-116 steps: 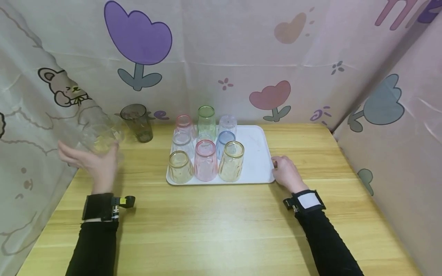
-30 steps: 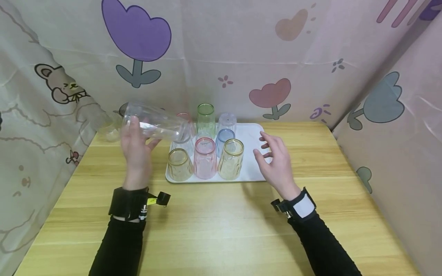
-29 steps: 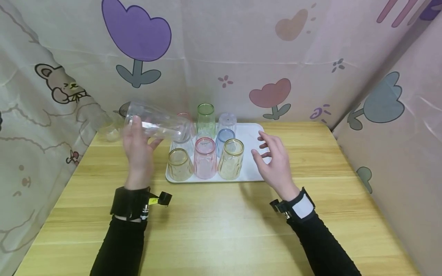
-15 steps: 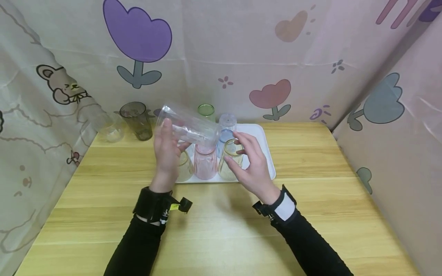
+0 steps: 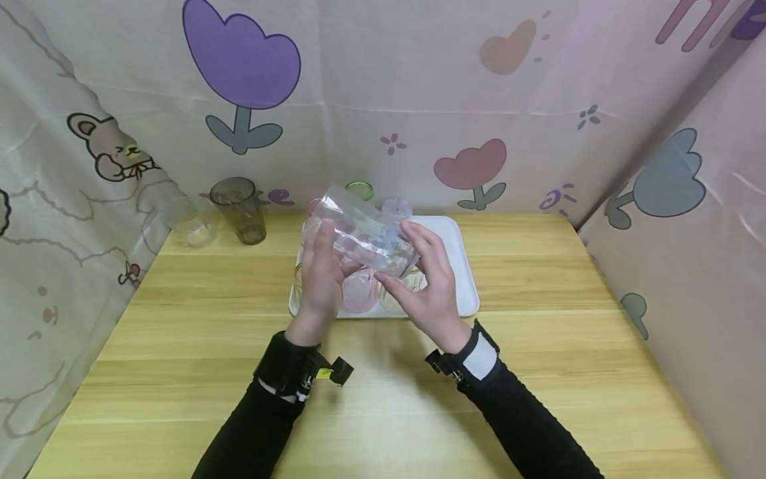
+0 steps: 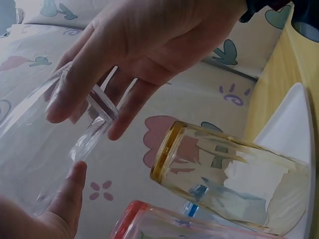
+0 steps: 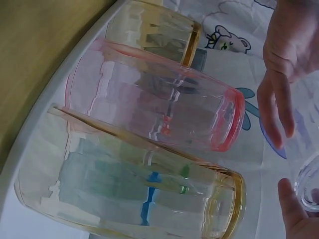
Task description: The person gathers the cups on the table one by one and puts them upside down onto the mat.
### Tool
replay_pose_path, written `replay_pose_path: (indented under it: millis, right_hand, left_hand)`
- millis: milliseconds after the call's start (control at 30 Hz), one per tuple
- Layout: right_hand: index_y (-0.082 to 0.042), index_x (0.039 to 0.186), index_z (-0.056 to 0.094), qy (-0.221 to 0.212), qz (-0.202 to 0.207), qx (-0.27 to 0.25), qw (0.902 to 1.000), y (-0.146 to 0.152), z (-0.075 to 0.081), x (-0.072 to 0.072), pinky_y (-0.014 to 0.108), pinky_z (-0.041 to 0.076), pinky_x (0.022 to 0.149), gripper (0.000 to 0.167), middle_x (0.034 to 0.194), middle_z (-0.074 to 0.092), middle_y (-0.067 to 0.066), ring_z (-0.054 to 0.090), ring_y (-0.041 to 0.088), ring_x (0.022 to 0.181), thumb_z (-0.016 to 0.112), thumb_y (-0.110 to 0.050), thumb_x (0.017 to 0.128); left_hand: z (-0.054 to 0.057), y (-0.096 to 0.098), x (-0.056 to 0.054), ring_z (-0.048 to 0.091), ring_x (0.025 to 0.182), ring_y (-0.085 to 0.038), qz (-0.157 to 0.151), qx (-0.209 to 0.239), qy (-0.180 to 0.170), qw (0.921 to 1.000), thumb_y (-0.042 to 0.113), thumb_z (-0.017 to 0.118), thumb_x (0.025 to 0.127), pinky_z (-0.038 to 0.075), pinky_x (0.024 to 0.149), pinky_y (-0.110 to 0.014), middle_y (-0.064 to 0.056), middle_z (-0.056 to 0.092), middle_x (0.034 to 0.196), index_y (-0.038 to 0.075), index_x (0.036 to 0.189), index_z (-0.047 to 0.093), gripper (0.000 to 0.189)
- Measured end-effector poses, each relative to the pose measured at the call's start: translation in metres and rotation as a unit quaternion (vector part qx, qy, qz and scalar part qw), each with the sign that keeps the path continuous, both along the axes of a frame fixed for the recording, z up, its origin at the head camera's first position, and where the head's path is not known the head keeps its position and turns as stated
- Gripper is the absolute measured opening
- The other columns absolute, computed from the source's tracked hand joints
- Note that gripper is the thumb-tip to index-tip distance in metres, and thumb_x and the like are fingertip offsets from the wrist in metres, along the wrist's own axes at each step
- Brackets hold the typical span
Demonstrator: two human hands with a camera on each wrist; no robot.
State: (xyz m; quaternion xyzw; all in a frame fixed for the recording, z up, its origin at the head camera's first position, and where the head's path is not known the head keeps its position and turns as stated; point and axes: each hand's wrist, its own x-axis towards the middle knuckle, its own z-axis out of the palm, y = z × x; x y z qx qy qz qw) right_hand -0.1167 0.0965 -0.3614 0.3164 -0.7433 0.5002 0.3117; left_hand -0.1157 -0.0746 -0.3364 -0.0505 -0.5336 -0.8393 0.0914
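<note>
A clear drinking glass [image 5: 362, 229] is held tilted above the tray, its base toward the right. My left hand [image 5: 320, 276] holds it near the mouth end. My right hand [image 5: 431, 286] grips the base end; in the left wrist view the right thumb and fingers curl round the thick base. Below stand upside-down glasses on a white tray [image 5: 469, 283]. In the right wrist view a pink glass [image 7: 154, 99] stands between two yellow-rimmed glasses, the nearer yellow glass [image 7: 124, 169] in front. The held glass and my hands partly hide them in the head view.
At the back left stand a dark grey glass [image 5: 239, 209] and another clear glass [image 5: 200, 226]. A green-rimmed glass [image 5: 360, 191] and a lilac glass [image 5: 397, 207] are in the tray's back row. A patterned curtain [image 5: 371, 80] borders the wooden table [image 5: 383, 412] at the back and sides.
My left hand has brought the clear glass from the left side to over the tray. My right hand left the tray's right edge, moved left and took hold of the glass's base.
</note>
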Motion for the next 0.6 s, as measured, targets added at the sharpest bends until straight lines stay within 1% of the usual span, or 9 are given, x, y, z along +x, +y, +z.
replay_pose_path:
  millis: [100, 167, 233, 267, 333, 433, 500, 567, 600]
  right_hand:
    - [0.006, 0.143, 0.052, 0.010, 0.011, -0.017, 0.9997, 0.001, 0.000, -0.001, 0.028, 0.058, 0.101, 0.077, 0.145, 0.051, 0.027, 0.056, 0.029, 0.132, 0.087, 0.003, 0.075]
    - [0.007, 0.141, 0.053, 0.015, 0.018, -0.025, 0.9994, 0.002, 0.000, -0.001, 0.027, 0.059, 0.099, 0.074, 0.144, 0.051, 0.027, 0.055, 0.026, 0.133, 0.087, 0.003, 0.076]
    - [0.009, 0.140, 0.053, 0.015, 0.031, -0.040, 0.9986, 0.003, 0.002, -0.001, 0.028, 0.060, 0.099, 0.072, 0.143, 0.050, 0.030, 0.055, 0.025, 0.132, 0.087, 0.003, 0.077]
    - [0.010, 0.140, 0.052, 0.012, 0.037, -0.048, 0.9981, 0.004, 0.003, -0.001, 0.028, 0.059, 0.100, 0.071, 0.142, 0.050, 0.030, 0.054, 0.024, 0.132, 0.086, 0.002, 0.078]
    - [0.011, 0.139, 0.052, 0.004, 0.046, -0.066, 0.9967, 0.006, 0.005, -0.001, 0.029, 0.059, 0.100, 0.069, 0.142, 0.050, 0.030, 0.054, 0.023, 0.131, 0.085, 0.002, 0.079]
    - [0.012, 0.137, 0.052, -0.009, 0.056, -0.094, 0.9939, 0.009, 0.009, -0.001, 0.031, 0.059, 0.101, 0.068, 0.141, 0.050, 0.029, 0.054, 0.023, 0.130, 0.084, 0.009, 0.077]
    - [0.012, 0.136, 0.051, -0.010, 0.054, -0.105, 0.9929, 0.012, 0.012, -0.002, 0.031, 0.060, 0.099, 0.069, 0.141, 0.051, 0.027, 0.054, 0.023, 0.129, 0.084, 0.012, 0.075]
    - [0.013, 0.136, 0.051, -0.007, 0.050, -0.112, 0.9924, 0.015, 0.016, -0.003, 0.032, 0.061, 0.098, 0.069, 0.140, 0.051, 0.024, 0.055, 0.023, 0.128, 0.084, 0.012, 0.075]
    - [0.013, 0.136, 0.051, -0.005, 0.046, -0.115, 0.9923, 0.017, 0.017, -0.004, 0.032, 0.061, 0.097, 0.069, 0.140, 0.052, 0.022, 0.055, 0.023, 0.127, 0.084, 0.009, 0.076]
  left_hand:
    - [-0.001, 0.001, 0.001, 0.065, 0.119, -0.031, -0.010, -0.003, -0.001, 0.9999, 0.050, 0.039, 0.106, 0.065, 0.086, -0.033, -0.011, 0.048, 0.132, 0.017, 0.152, 0.038, 0.057]
    - [-0.001, 0.000, 0.002, 0.065, 0.119, -0.031, -0.015, -0.010, -0.001, 0.9998, 0.055, 0.041, 0.105, 0.065, 0.086, -0.033, -0.012, 0.049, 0.134, 0.016, 0.153, 0.038, 0.062]
    - [-0.001, -0.002, 0.004, 0.066, 0.118, -0.026, -0.022, -0.015, -0.003, 0.9996, 0.058, 0.043, 0.104, 0.065, 0.086, -0.032, -0.012, 0.050, 0.137, 0.017, 0.153, 0.038, 0.064]
    - [0.000, -0.003, 0.005, 0.067, 0.117, -0.023, -0.025, -0.016, -0.002, 0.9995, 0.058, 0.043, 0.104, 0.065, 0.085, -0.031, -0.010, 0.051, 0.137, 0.017, 0.152, 0.039, 0.063]
    - [0.001, -0.005, 0.006, 0.069, 0.109, -0.017, -0.030, -0.016, 0.002, 0.9994, 0.057, 0.043, 0.104, 0.065, 0.083, -0.032, -0.008, 0.053, 0.133, 0.016, 0.143, 0.046, 0.057]
    - [0.002, -0.010, 0.007, 0.071, 0.101, -0.015, -0.033, -0.020, 0.010, 0.9992, 0.049, 0.038, 0.106, 0.066, 0.081, -0.034, -0.004, 0.056, 0.125, 0.014, 0.133, 0.053, 0.046]
    - [0.002, -0.015, 0.008, 0.071, 0.099, -0.016, -0.024, -0.042, 0.014, 0.9987, 0.043, 0.035, 0.108, 0.066, 0.080, -0.033, -0.005, 0.056, 0.121, 0.010, 0.130, 0.054, 0.045]
    - [0.001, -0.021, 0.008, 0.070, 0.100, -0.016, -0.002, -0.081, 0.019, 0.9966, 0.035, 0.035, 0.109, 0.065, 0.080, -0.030, -0.010, 0.056, 0.127, 0.004, 0.134, 0.053, 0.045]
    - [0.000, -0.025, 0.008, 0.070, 0.100, -0.014, 0.015, -0.106, 0.021, 0.9940, 0.031, 0.036, 0.109, 0.065, 0.080, -0.028, -0.012, 0.055, 0.131, 0.001, 0.136, 0.053, 0.043]
